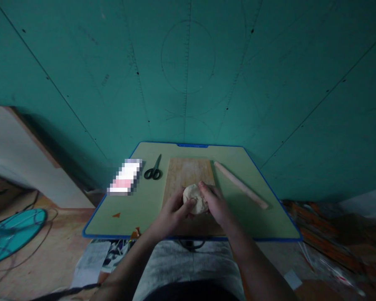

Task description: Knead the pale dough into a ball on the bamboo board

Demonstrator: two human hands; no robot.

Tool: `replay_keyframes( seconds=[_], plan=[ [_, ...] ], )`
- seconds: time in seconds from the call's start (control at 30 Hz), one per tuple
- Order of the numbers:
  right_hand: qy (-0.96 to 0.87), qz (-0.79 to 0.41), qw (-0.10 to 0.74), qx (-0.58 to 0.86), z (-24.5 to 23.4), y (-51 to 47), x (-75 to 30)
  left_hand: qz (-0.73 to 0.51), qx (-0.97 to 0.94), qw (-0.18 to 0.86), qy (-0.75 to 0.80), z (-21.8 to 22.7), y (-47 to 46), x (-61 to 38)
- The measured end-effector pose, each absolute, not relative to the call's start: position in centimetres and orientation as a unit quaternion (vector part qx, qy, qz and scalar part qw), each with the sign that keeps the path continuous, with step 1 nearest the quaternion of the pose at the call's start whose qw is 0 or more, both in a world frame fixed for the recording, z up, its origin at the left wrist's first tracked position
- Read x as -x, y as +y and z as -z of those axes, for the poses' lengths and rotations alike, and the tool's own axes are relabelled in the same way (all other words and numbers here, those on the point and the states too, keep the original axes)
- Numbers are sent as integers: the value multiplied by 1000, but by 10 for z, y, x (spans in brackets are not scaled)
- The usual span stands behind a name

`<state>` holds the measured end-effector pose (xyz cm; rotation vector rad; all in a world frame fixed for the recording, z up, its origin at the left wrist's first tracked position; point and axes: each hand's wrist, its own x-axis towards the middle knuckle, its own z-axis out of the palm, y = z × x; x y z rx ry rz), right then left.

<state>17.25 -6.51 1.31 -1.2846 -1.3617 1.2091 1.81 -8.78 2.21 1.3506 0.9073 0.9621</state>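
Observation:
A pale, roundish lump of dough (pixel 194 198) is held between my two hands above the near part of a wooden cutting board (pixel 189 169). My left hand (pixel 177 209) grips it from the left, thumb pressed into its front. From the right, my right hand (pixel 213 200) closes on it with the thumb over its upper edge. Some fingers are hidden behind the dough. To the right of the board a wooden rolling pin (pixel 240 184) lies at a slant. Scissors with black handles (pixel 153 172) lie left of the board, blades pointing away from me.
The small table (pixel 153 225) has a pale green top and blue rim, against a green wall (pixel 188 75). A pixelated bright rectangle (pixel 125 177) lies at its left edge. Small orange scraps (pixel 116 215) lie near the front left. Cables and a teal disc (pixel 15 232) are on the floor.

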Motion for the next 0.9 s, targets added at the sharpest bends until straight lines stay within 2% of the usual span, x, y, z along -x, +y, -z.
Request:
replay_keyframes(
  seconds=[0.17, 0.23, 0.47, 0.53, 0.6, 0.67, 0.7, 0.77, 0.83, 0.9],
  plan=[
    [-668, -346, 434, 496, -25, -71, -181, -406, -546, 594, 428, -17, -81, -27],
    [-670, -331, 437, 501, -26, -71, -182, -405, -568, 582, 418, -18, -81, -30],
    [-514, -460, 527, 497, -14, -69, -185, -338, -695, 473, 423, -31, -69, -23],
    [-474, -489, 528, 507, -16, -90, -205, -325, -714, 442, 434, -32, -55, -21],
    [-502, -577, 445, 466, -16, -123, -234, -322, -724, 405, 457, -30, -38, -21],
    [-521, -709, 287, 379, -8, -158, -265, -299, -736, 345, 500, -26, -20, -22],
    [-515, -742, 224, 367, 1, -172, -277, -267, -745, 313, 525, -24, -13, -23],
    [-529, -734, 156, 397, 29, -189, -292, -189, -762, 250, 567, -20, -2, -23],
    [-575, -628, 170, 496, 64, -188, -295, -154, -769, 168, 598, -16, 1, -21],
    [-594, -486, 263, 585, 95, -173, -288, -179, -778, 81, 596, -14, -2, -16]
  ],
)
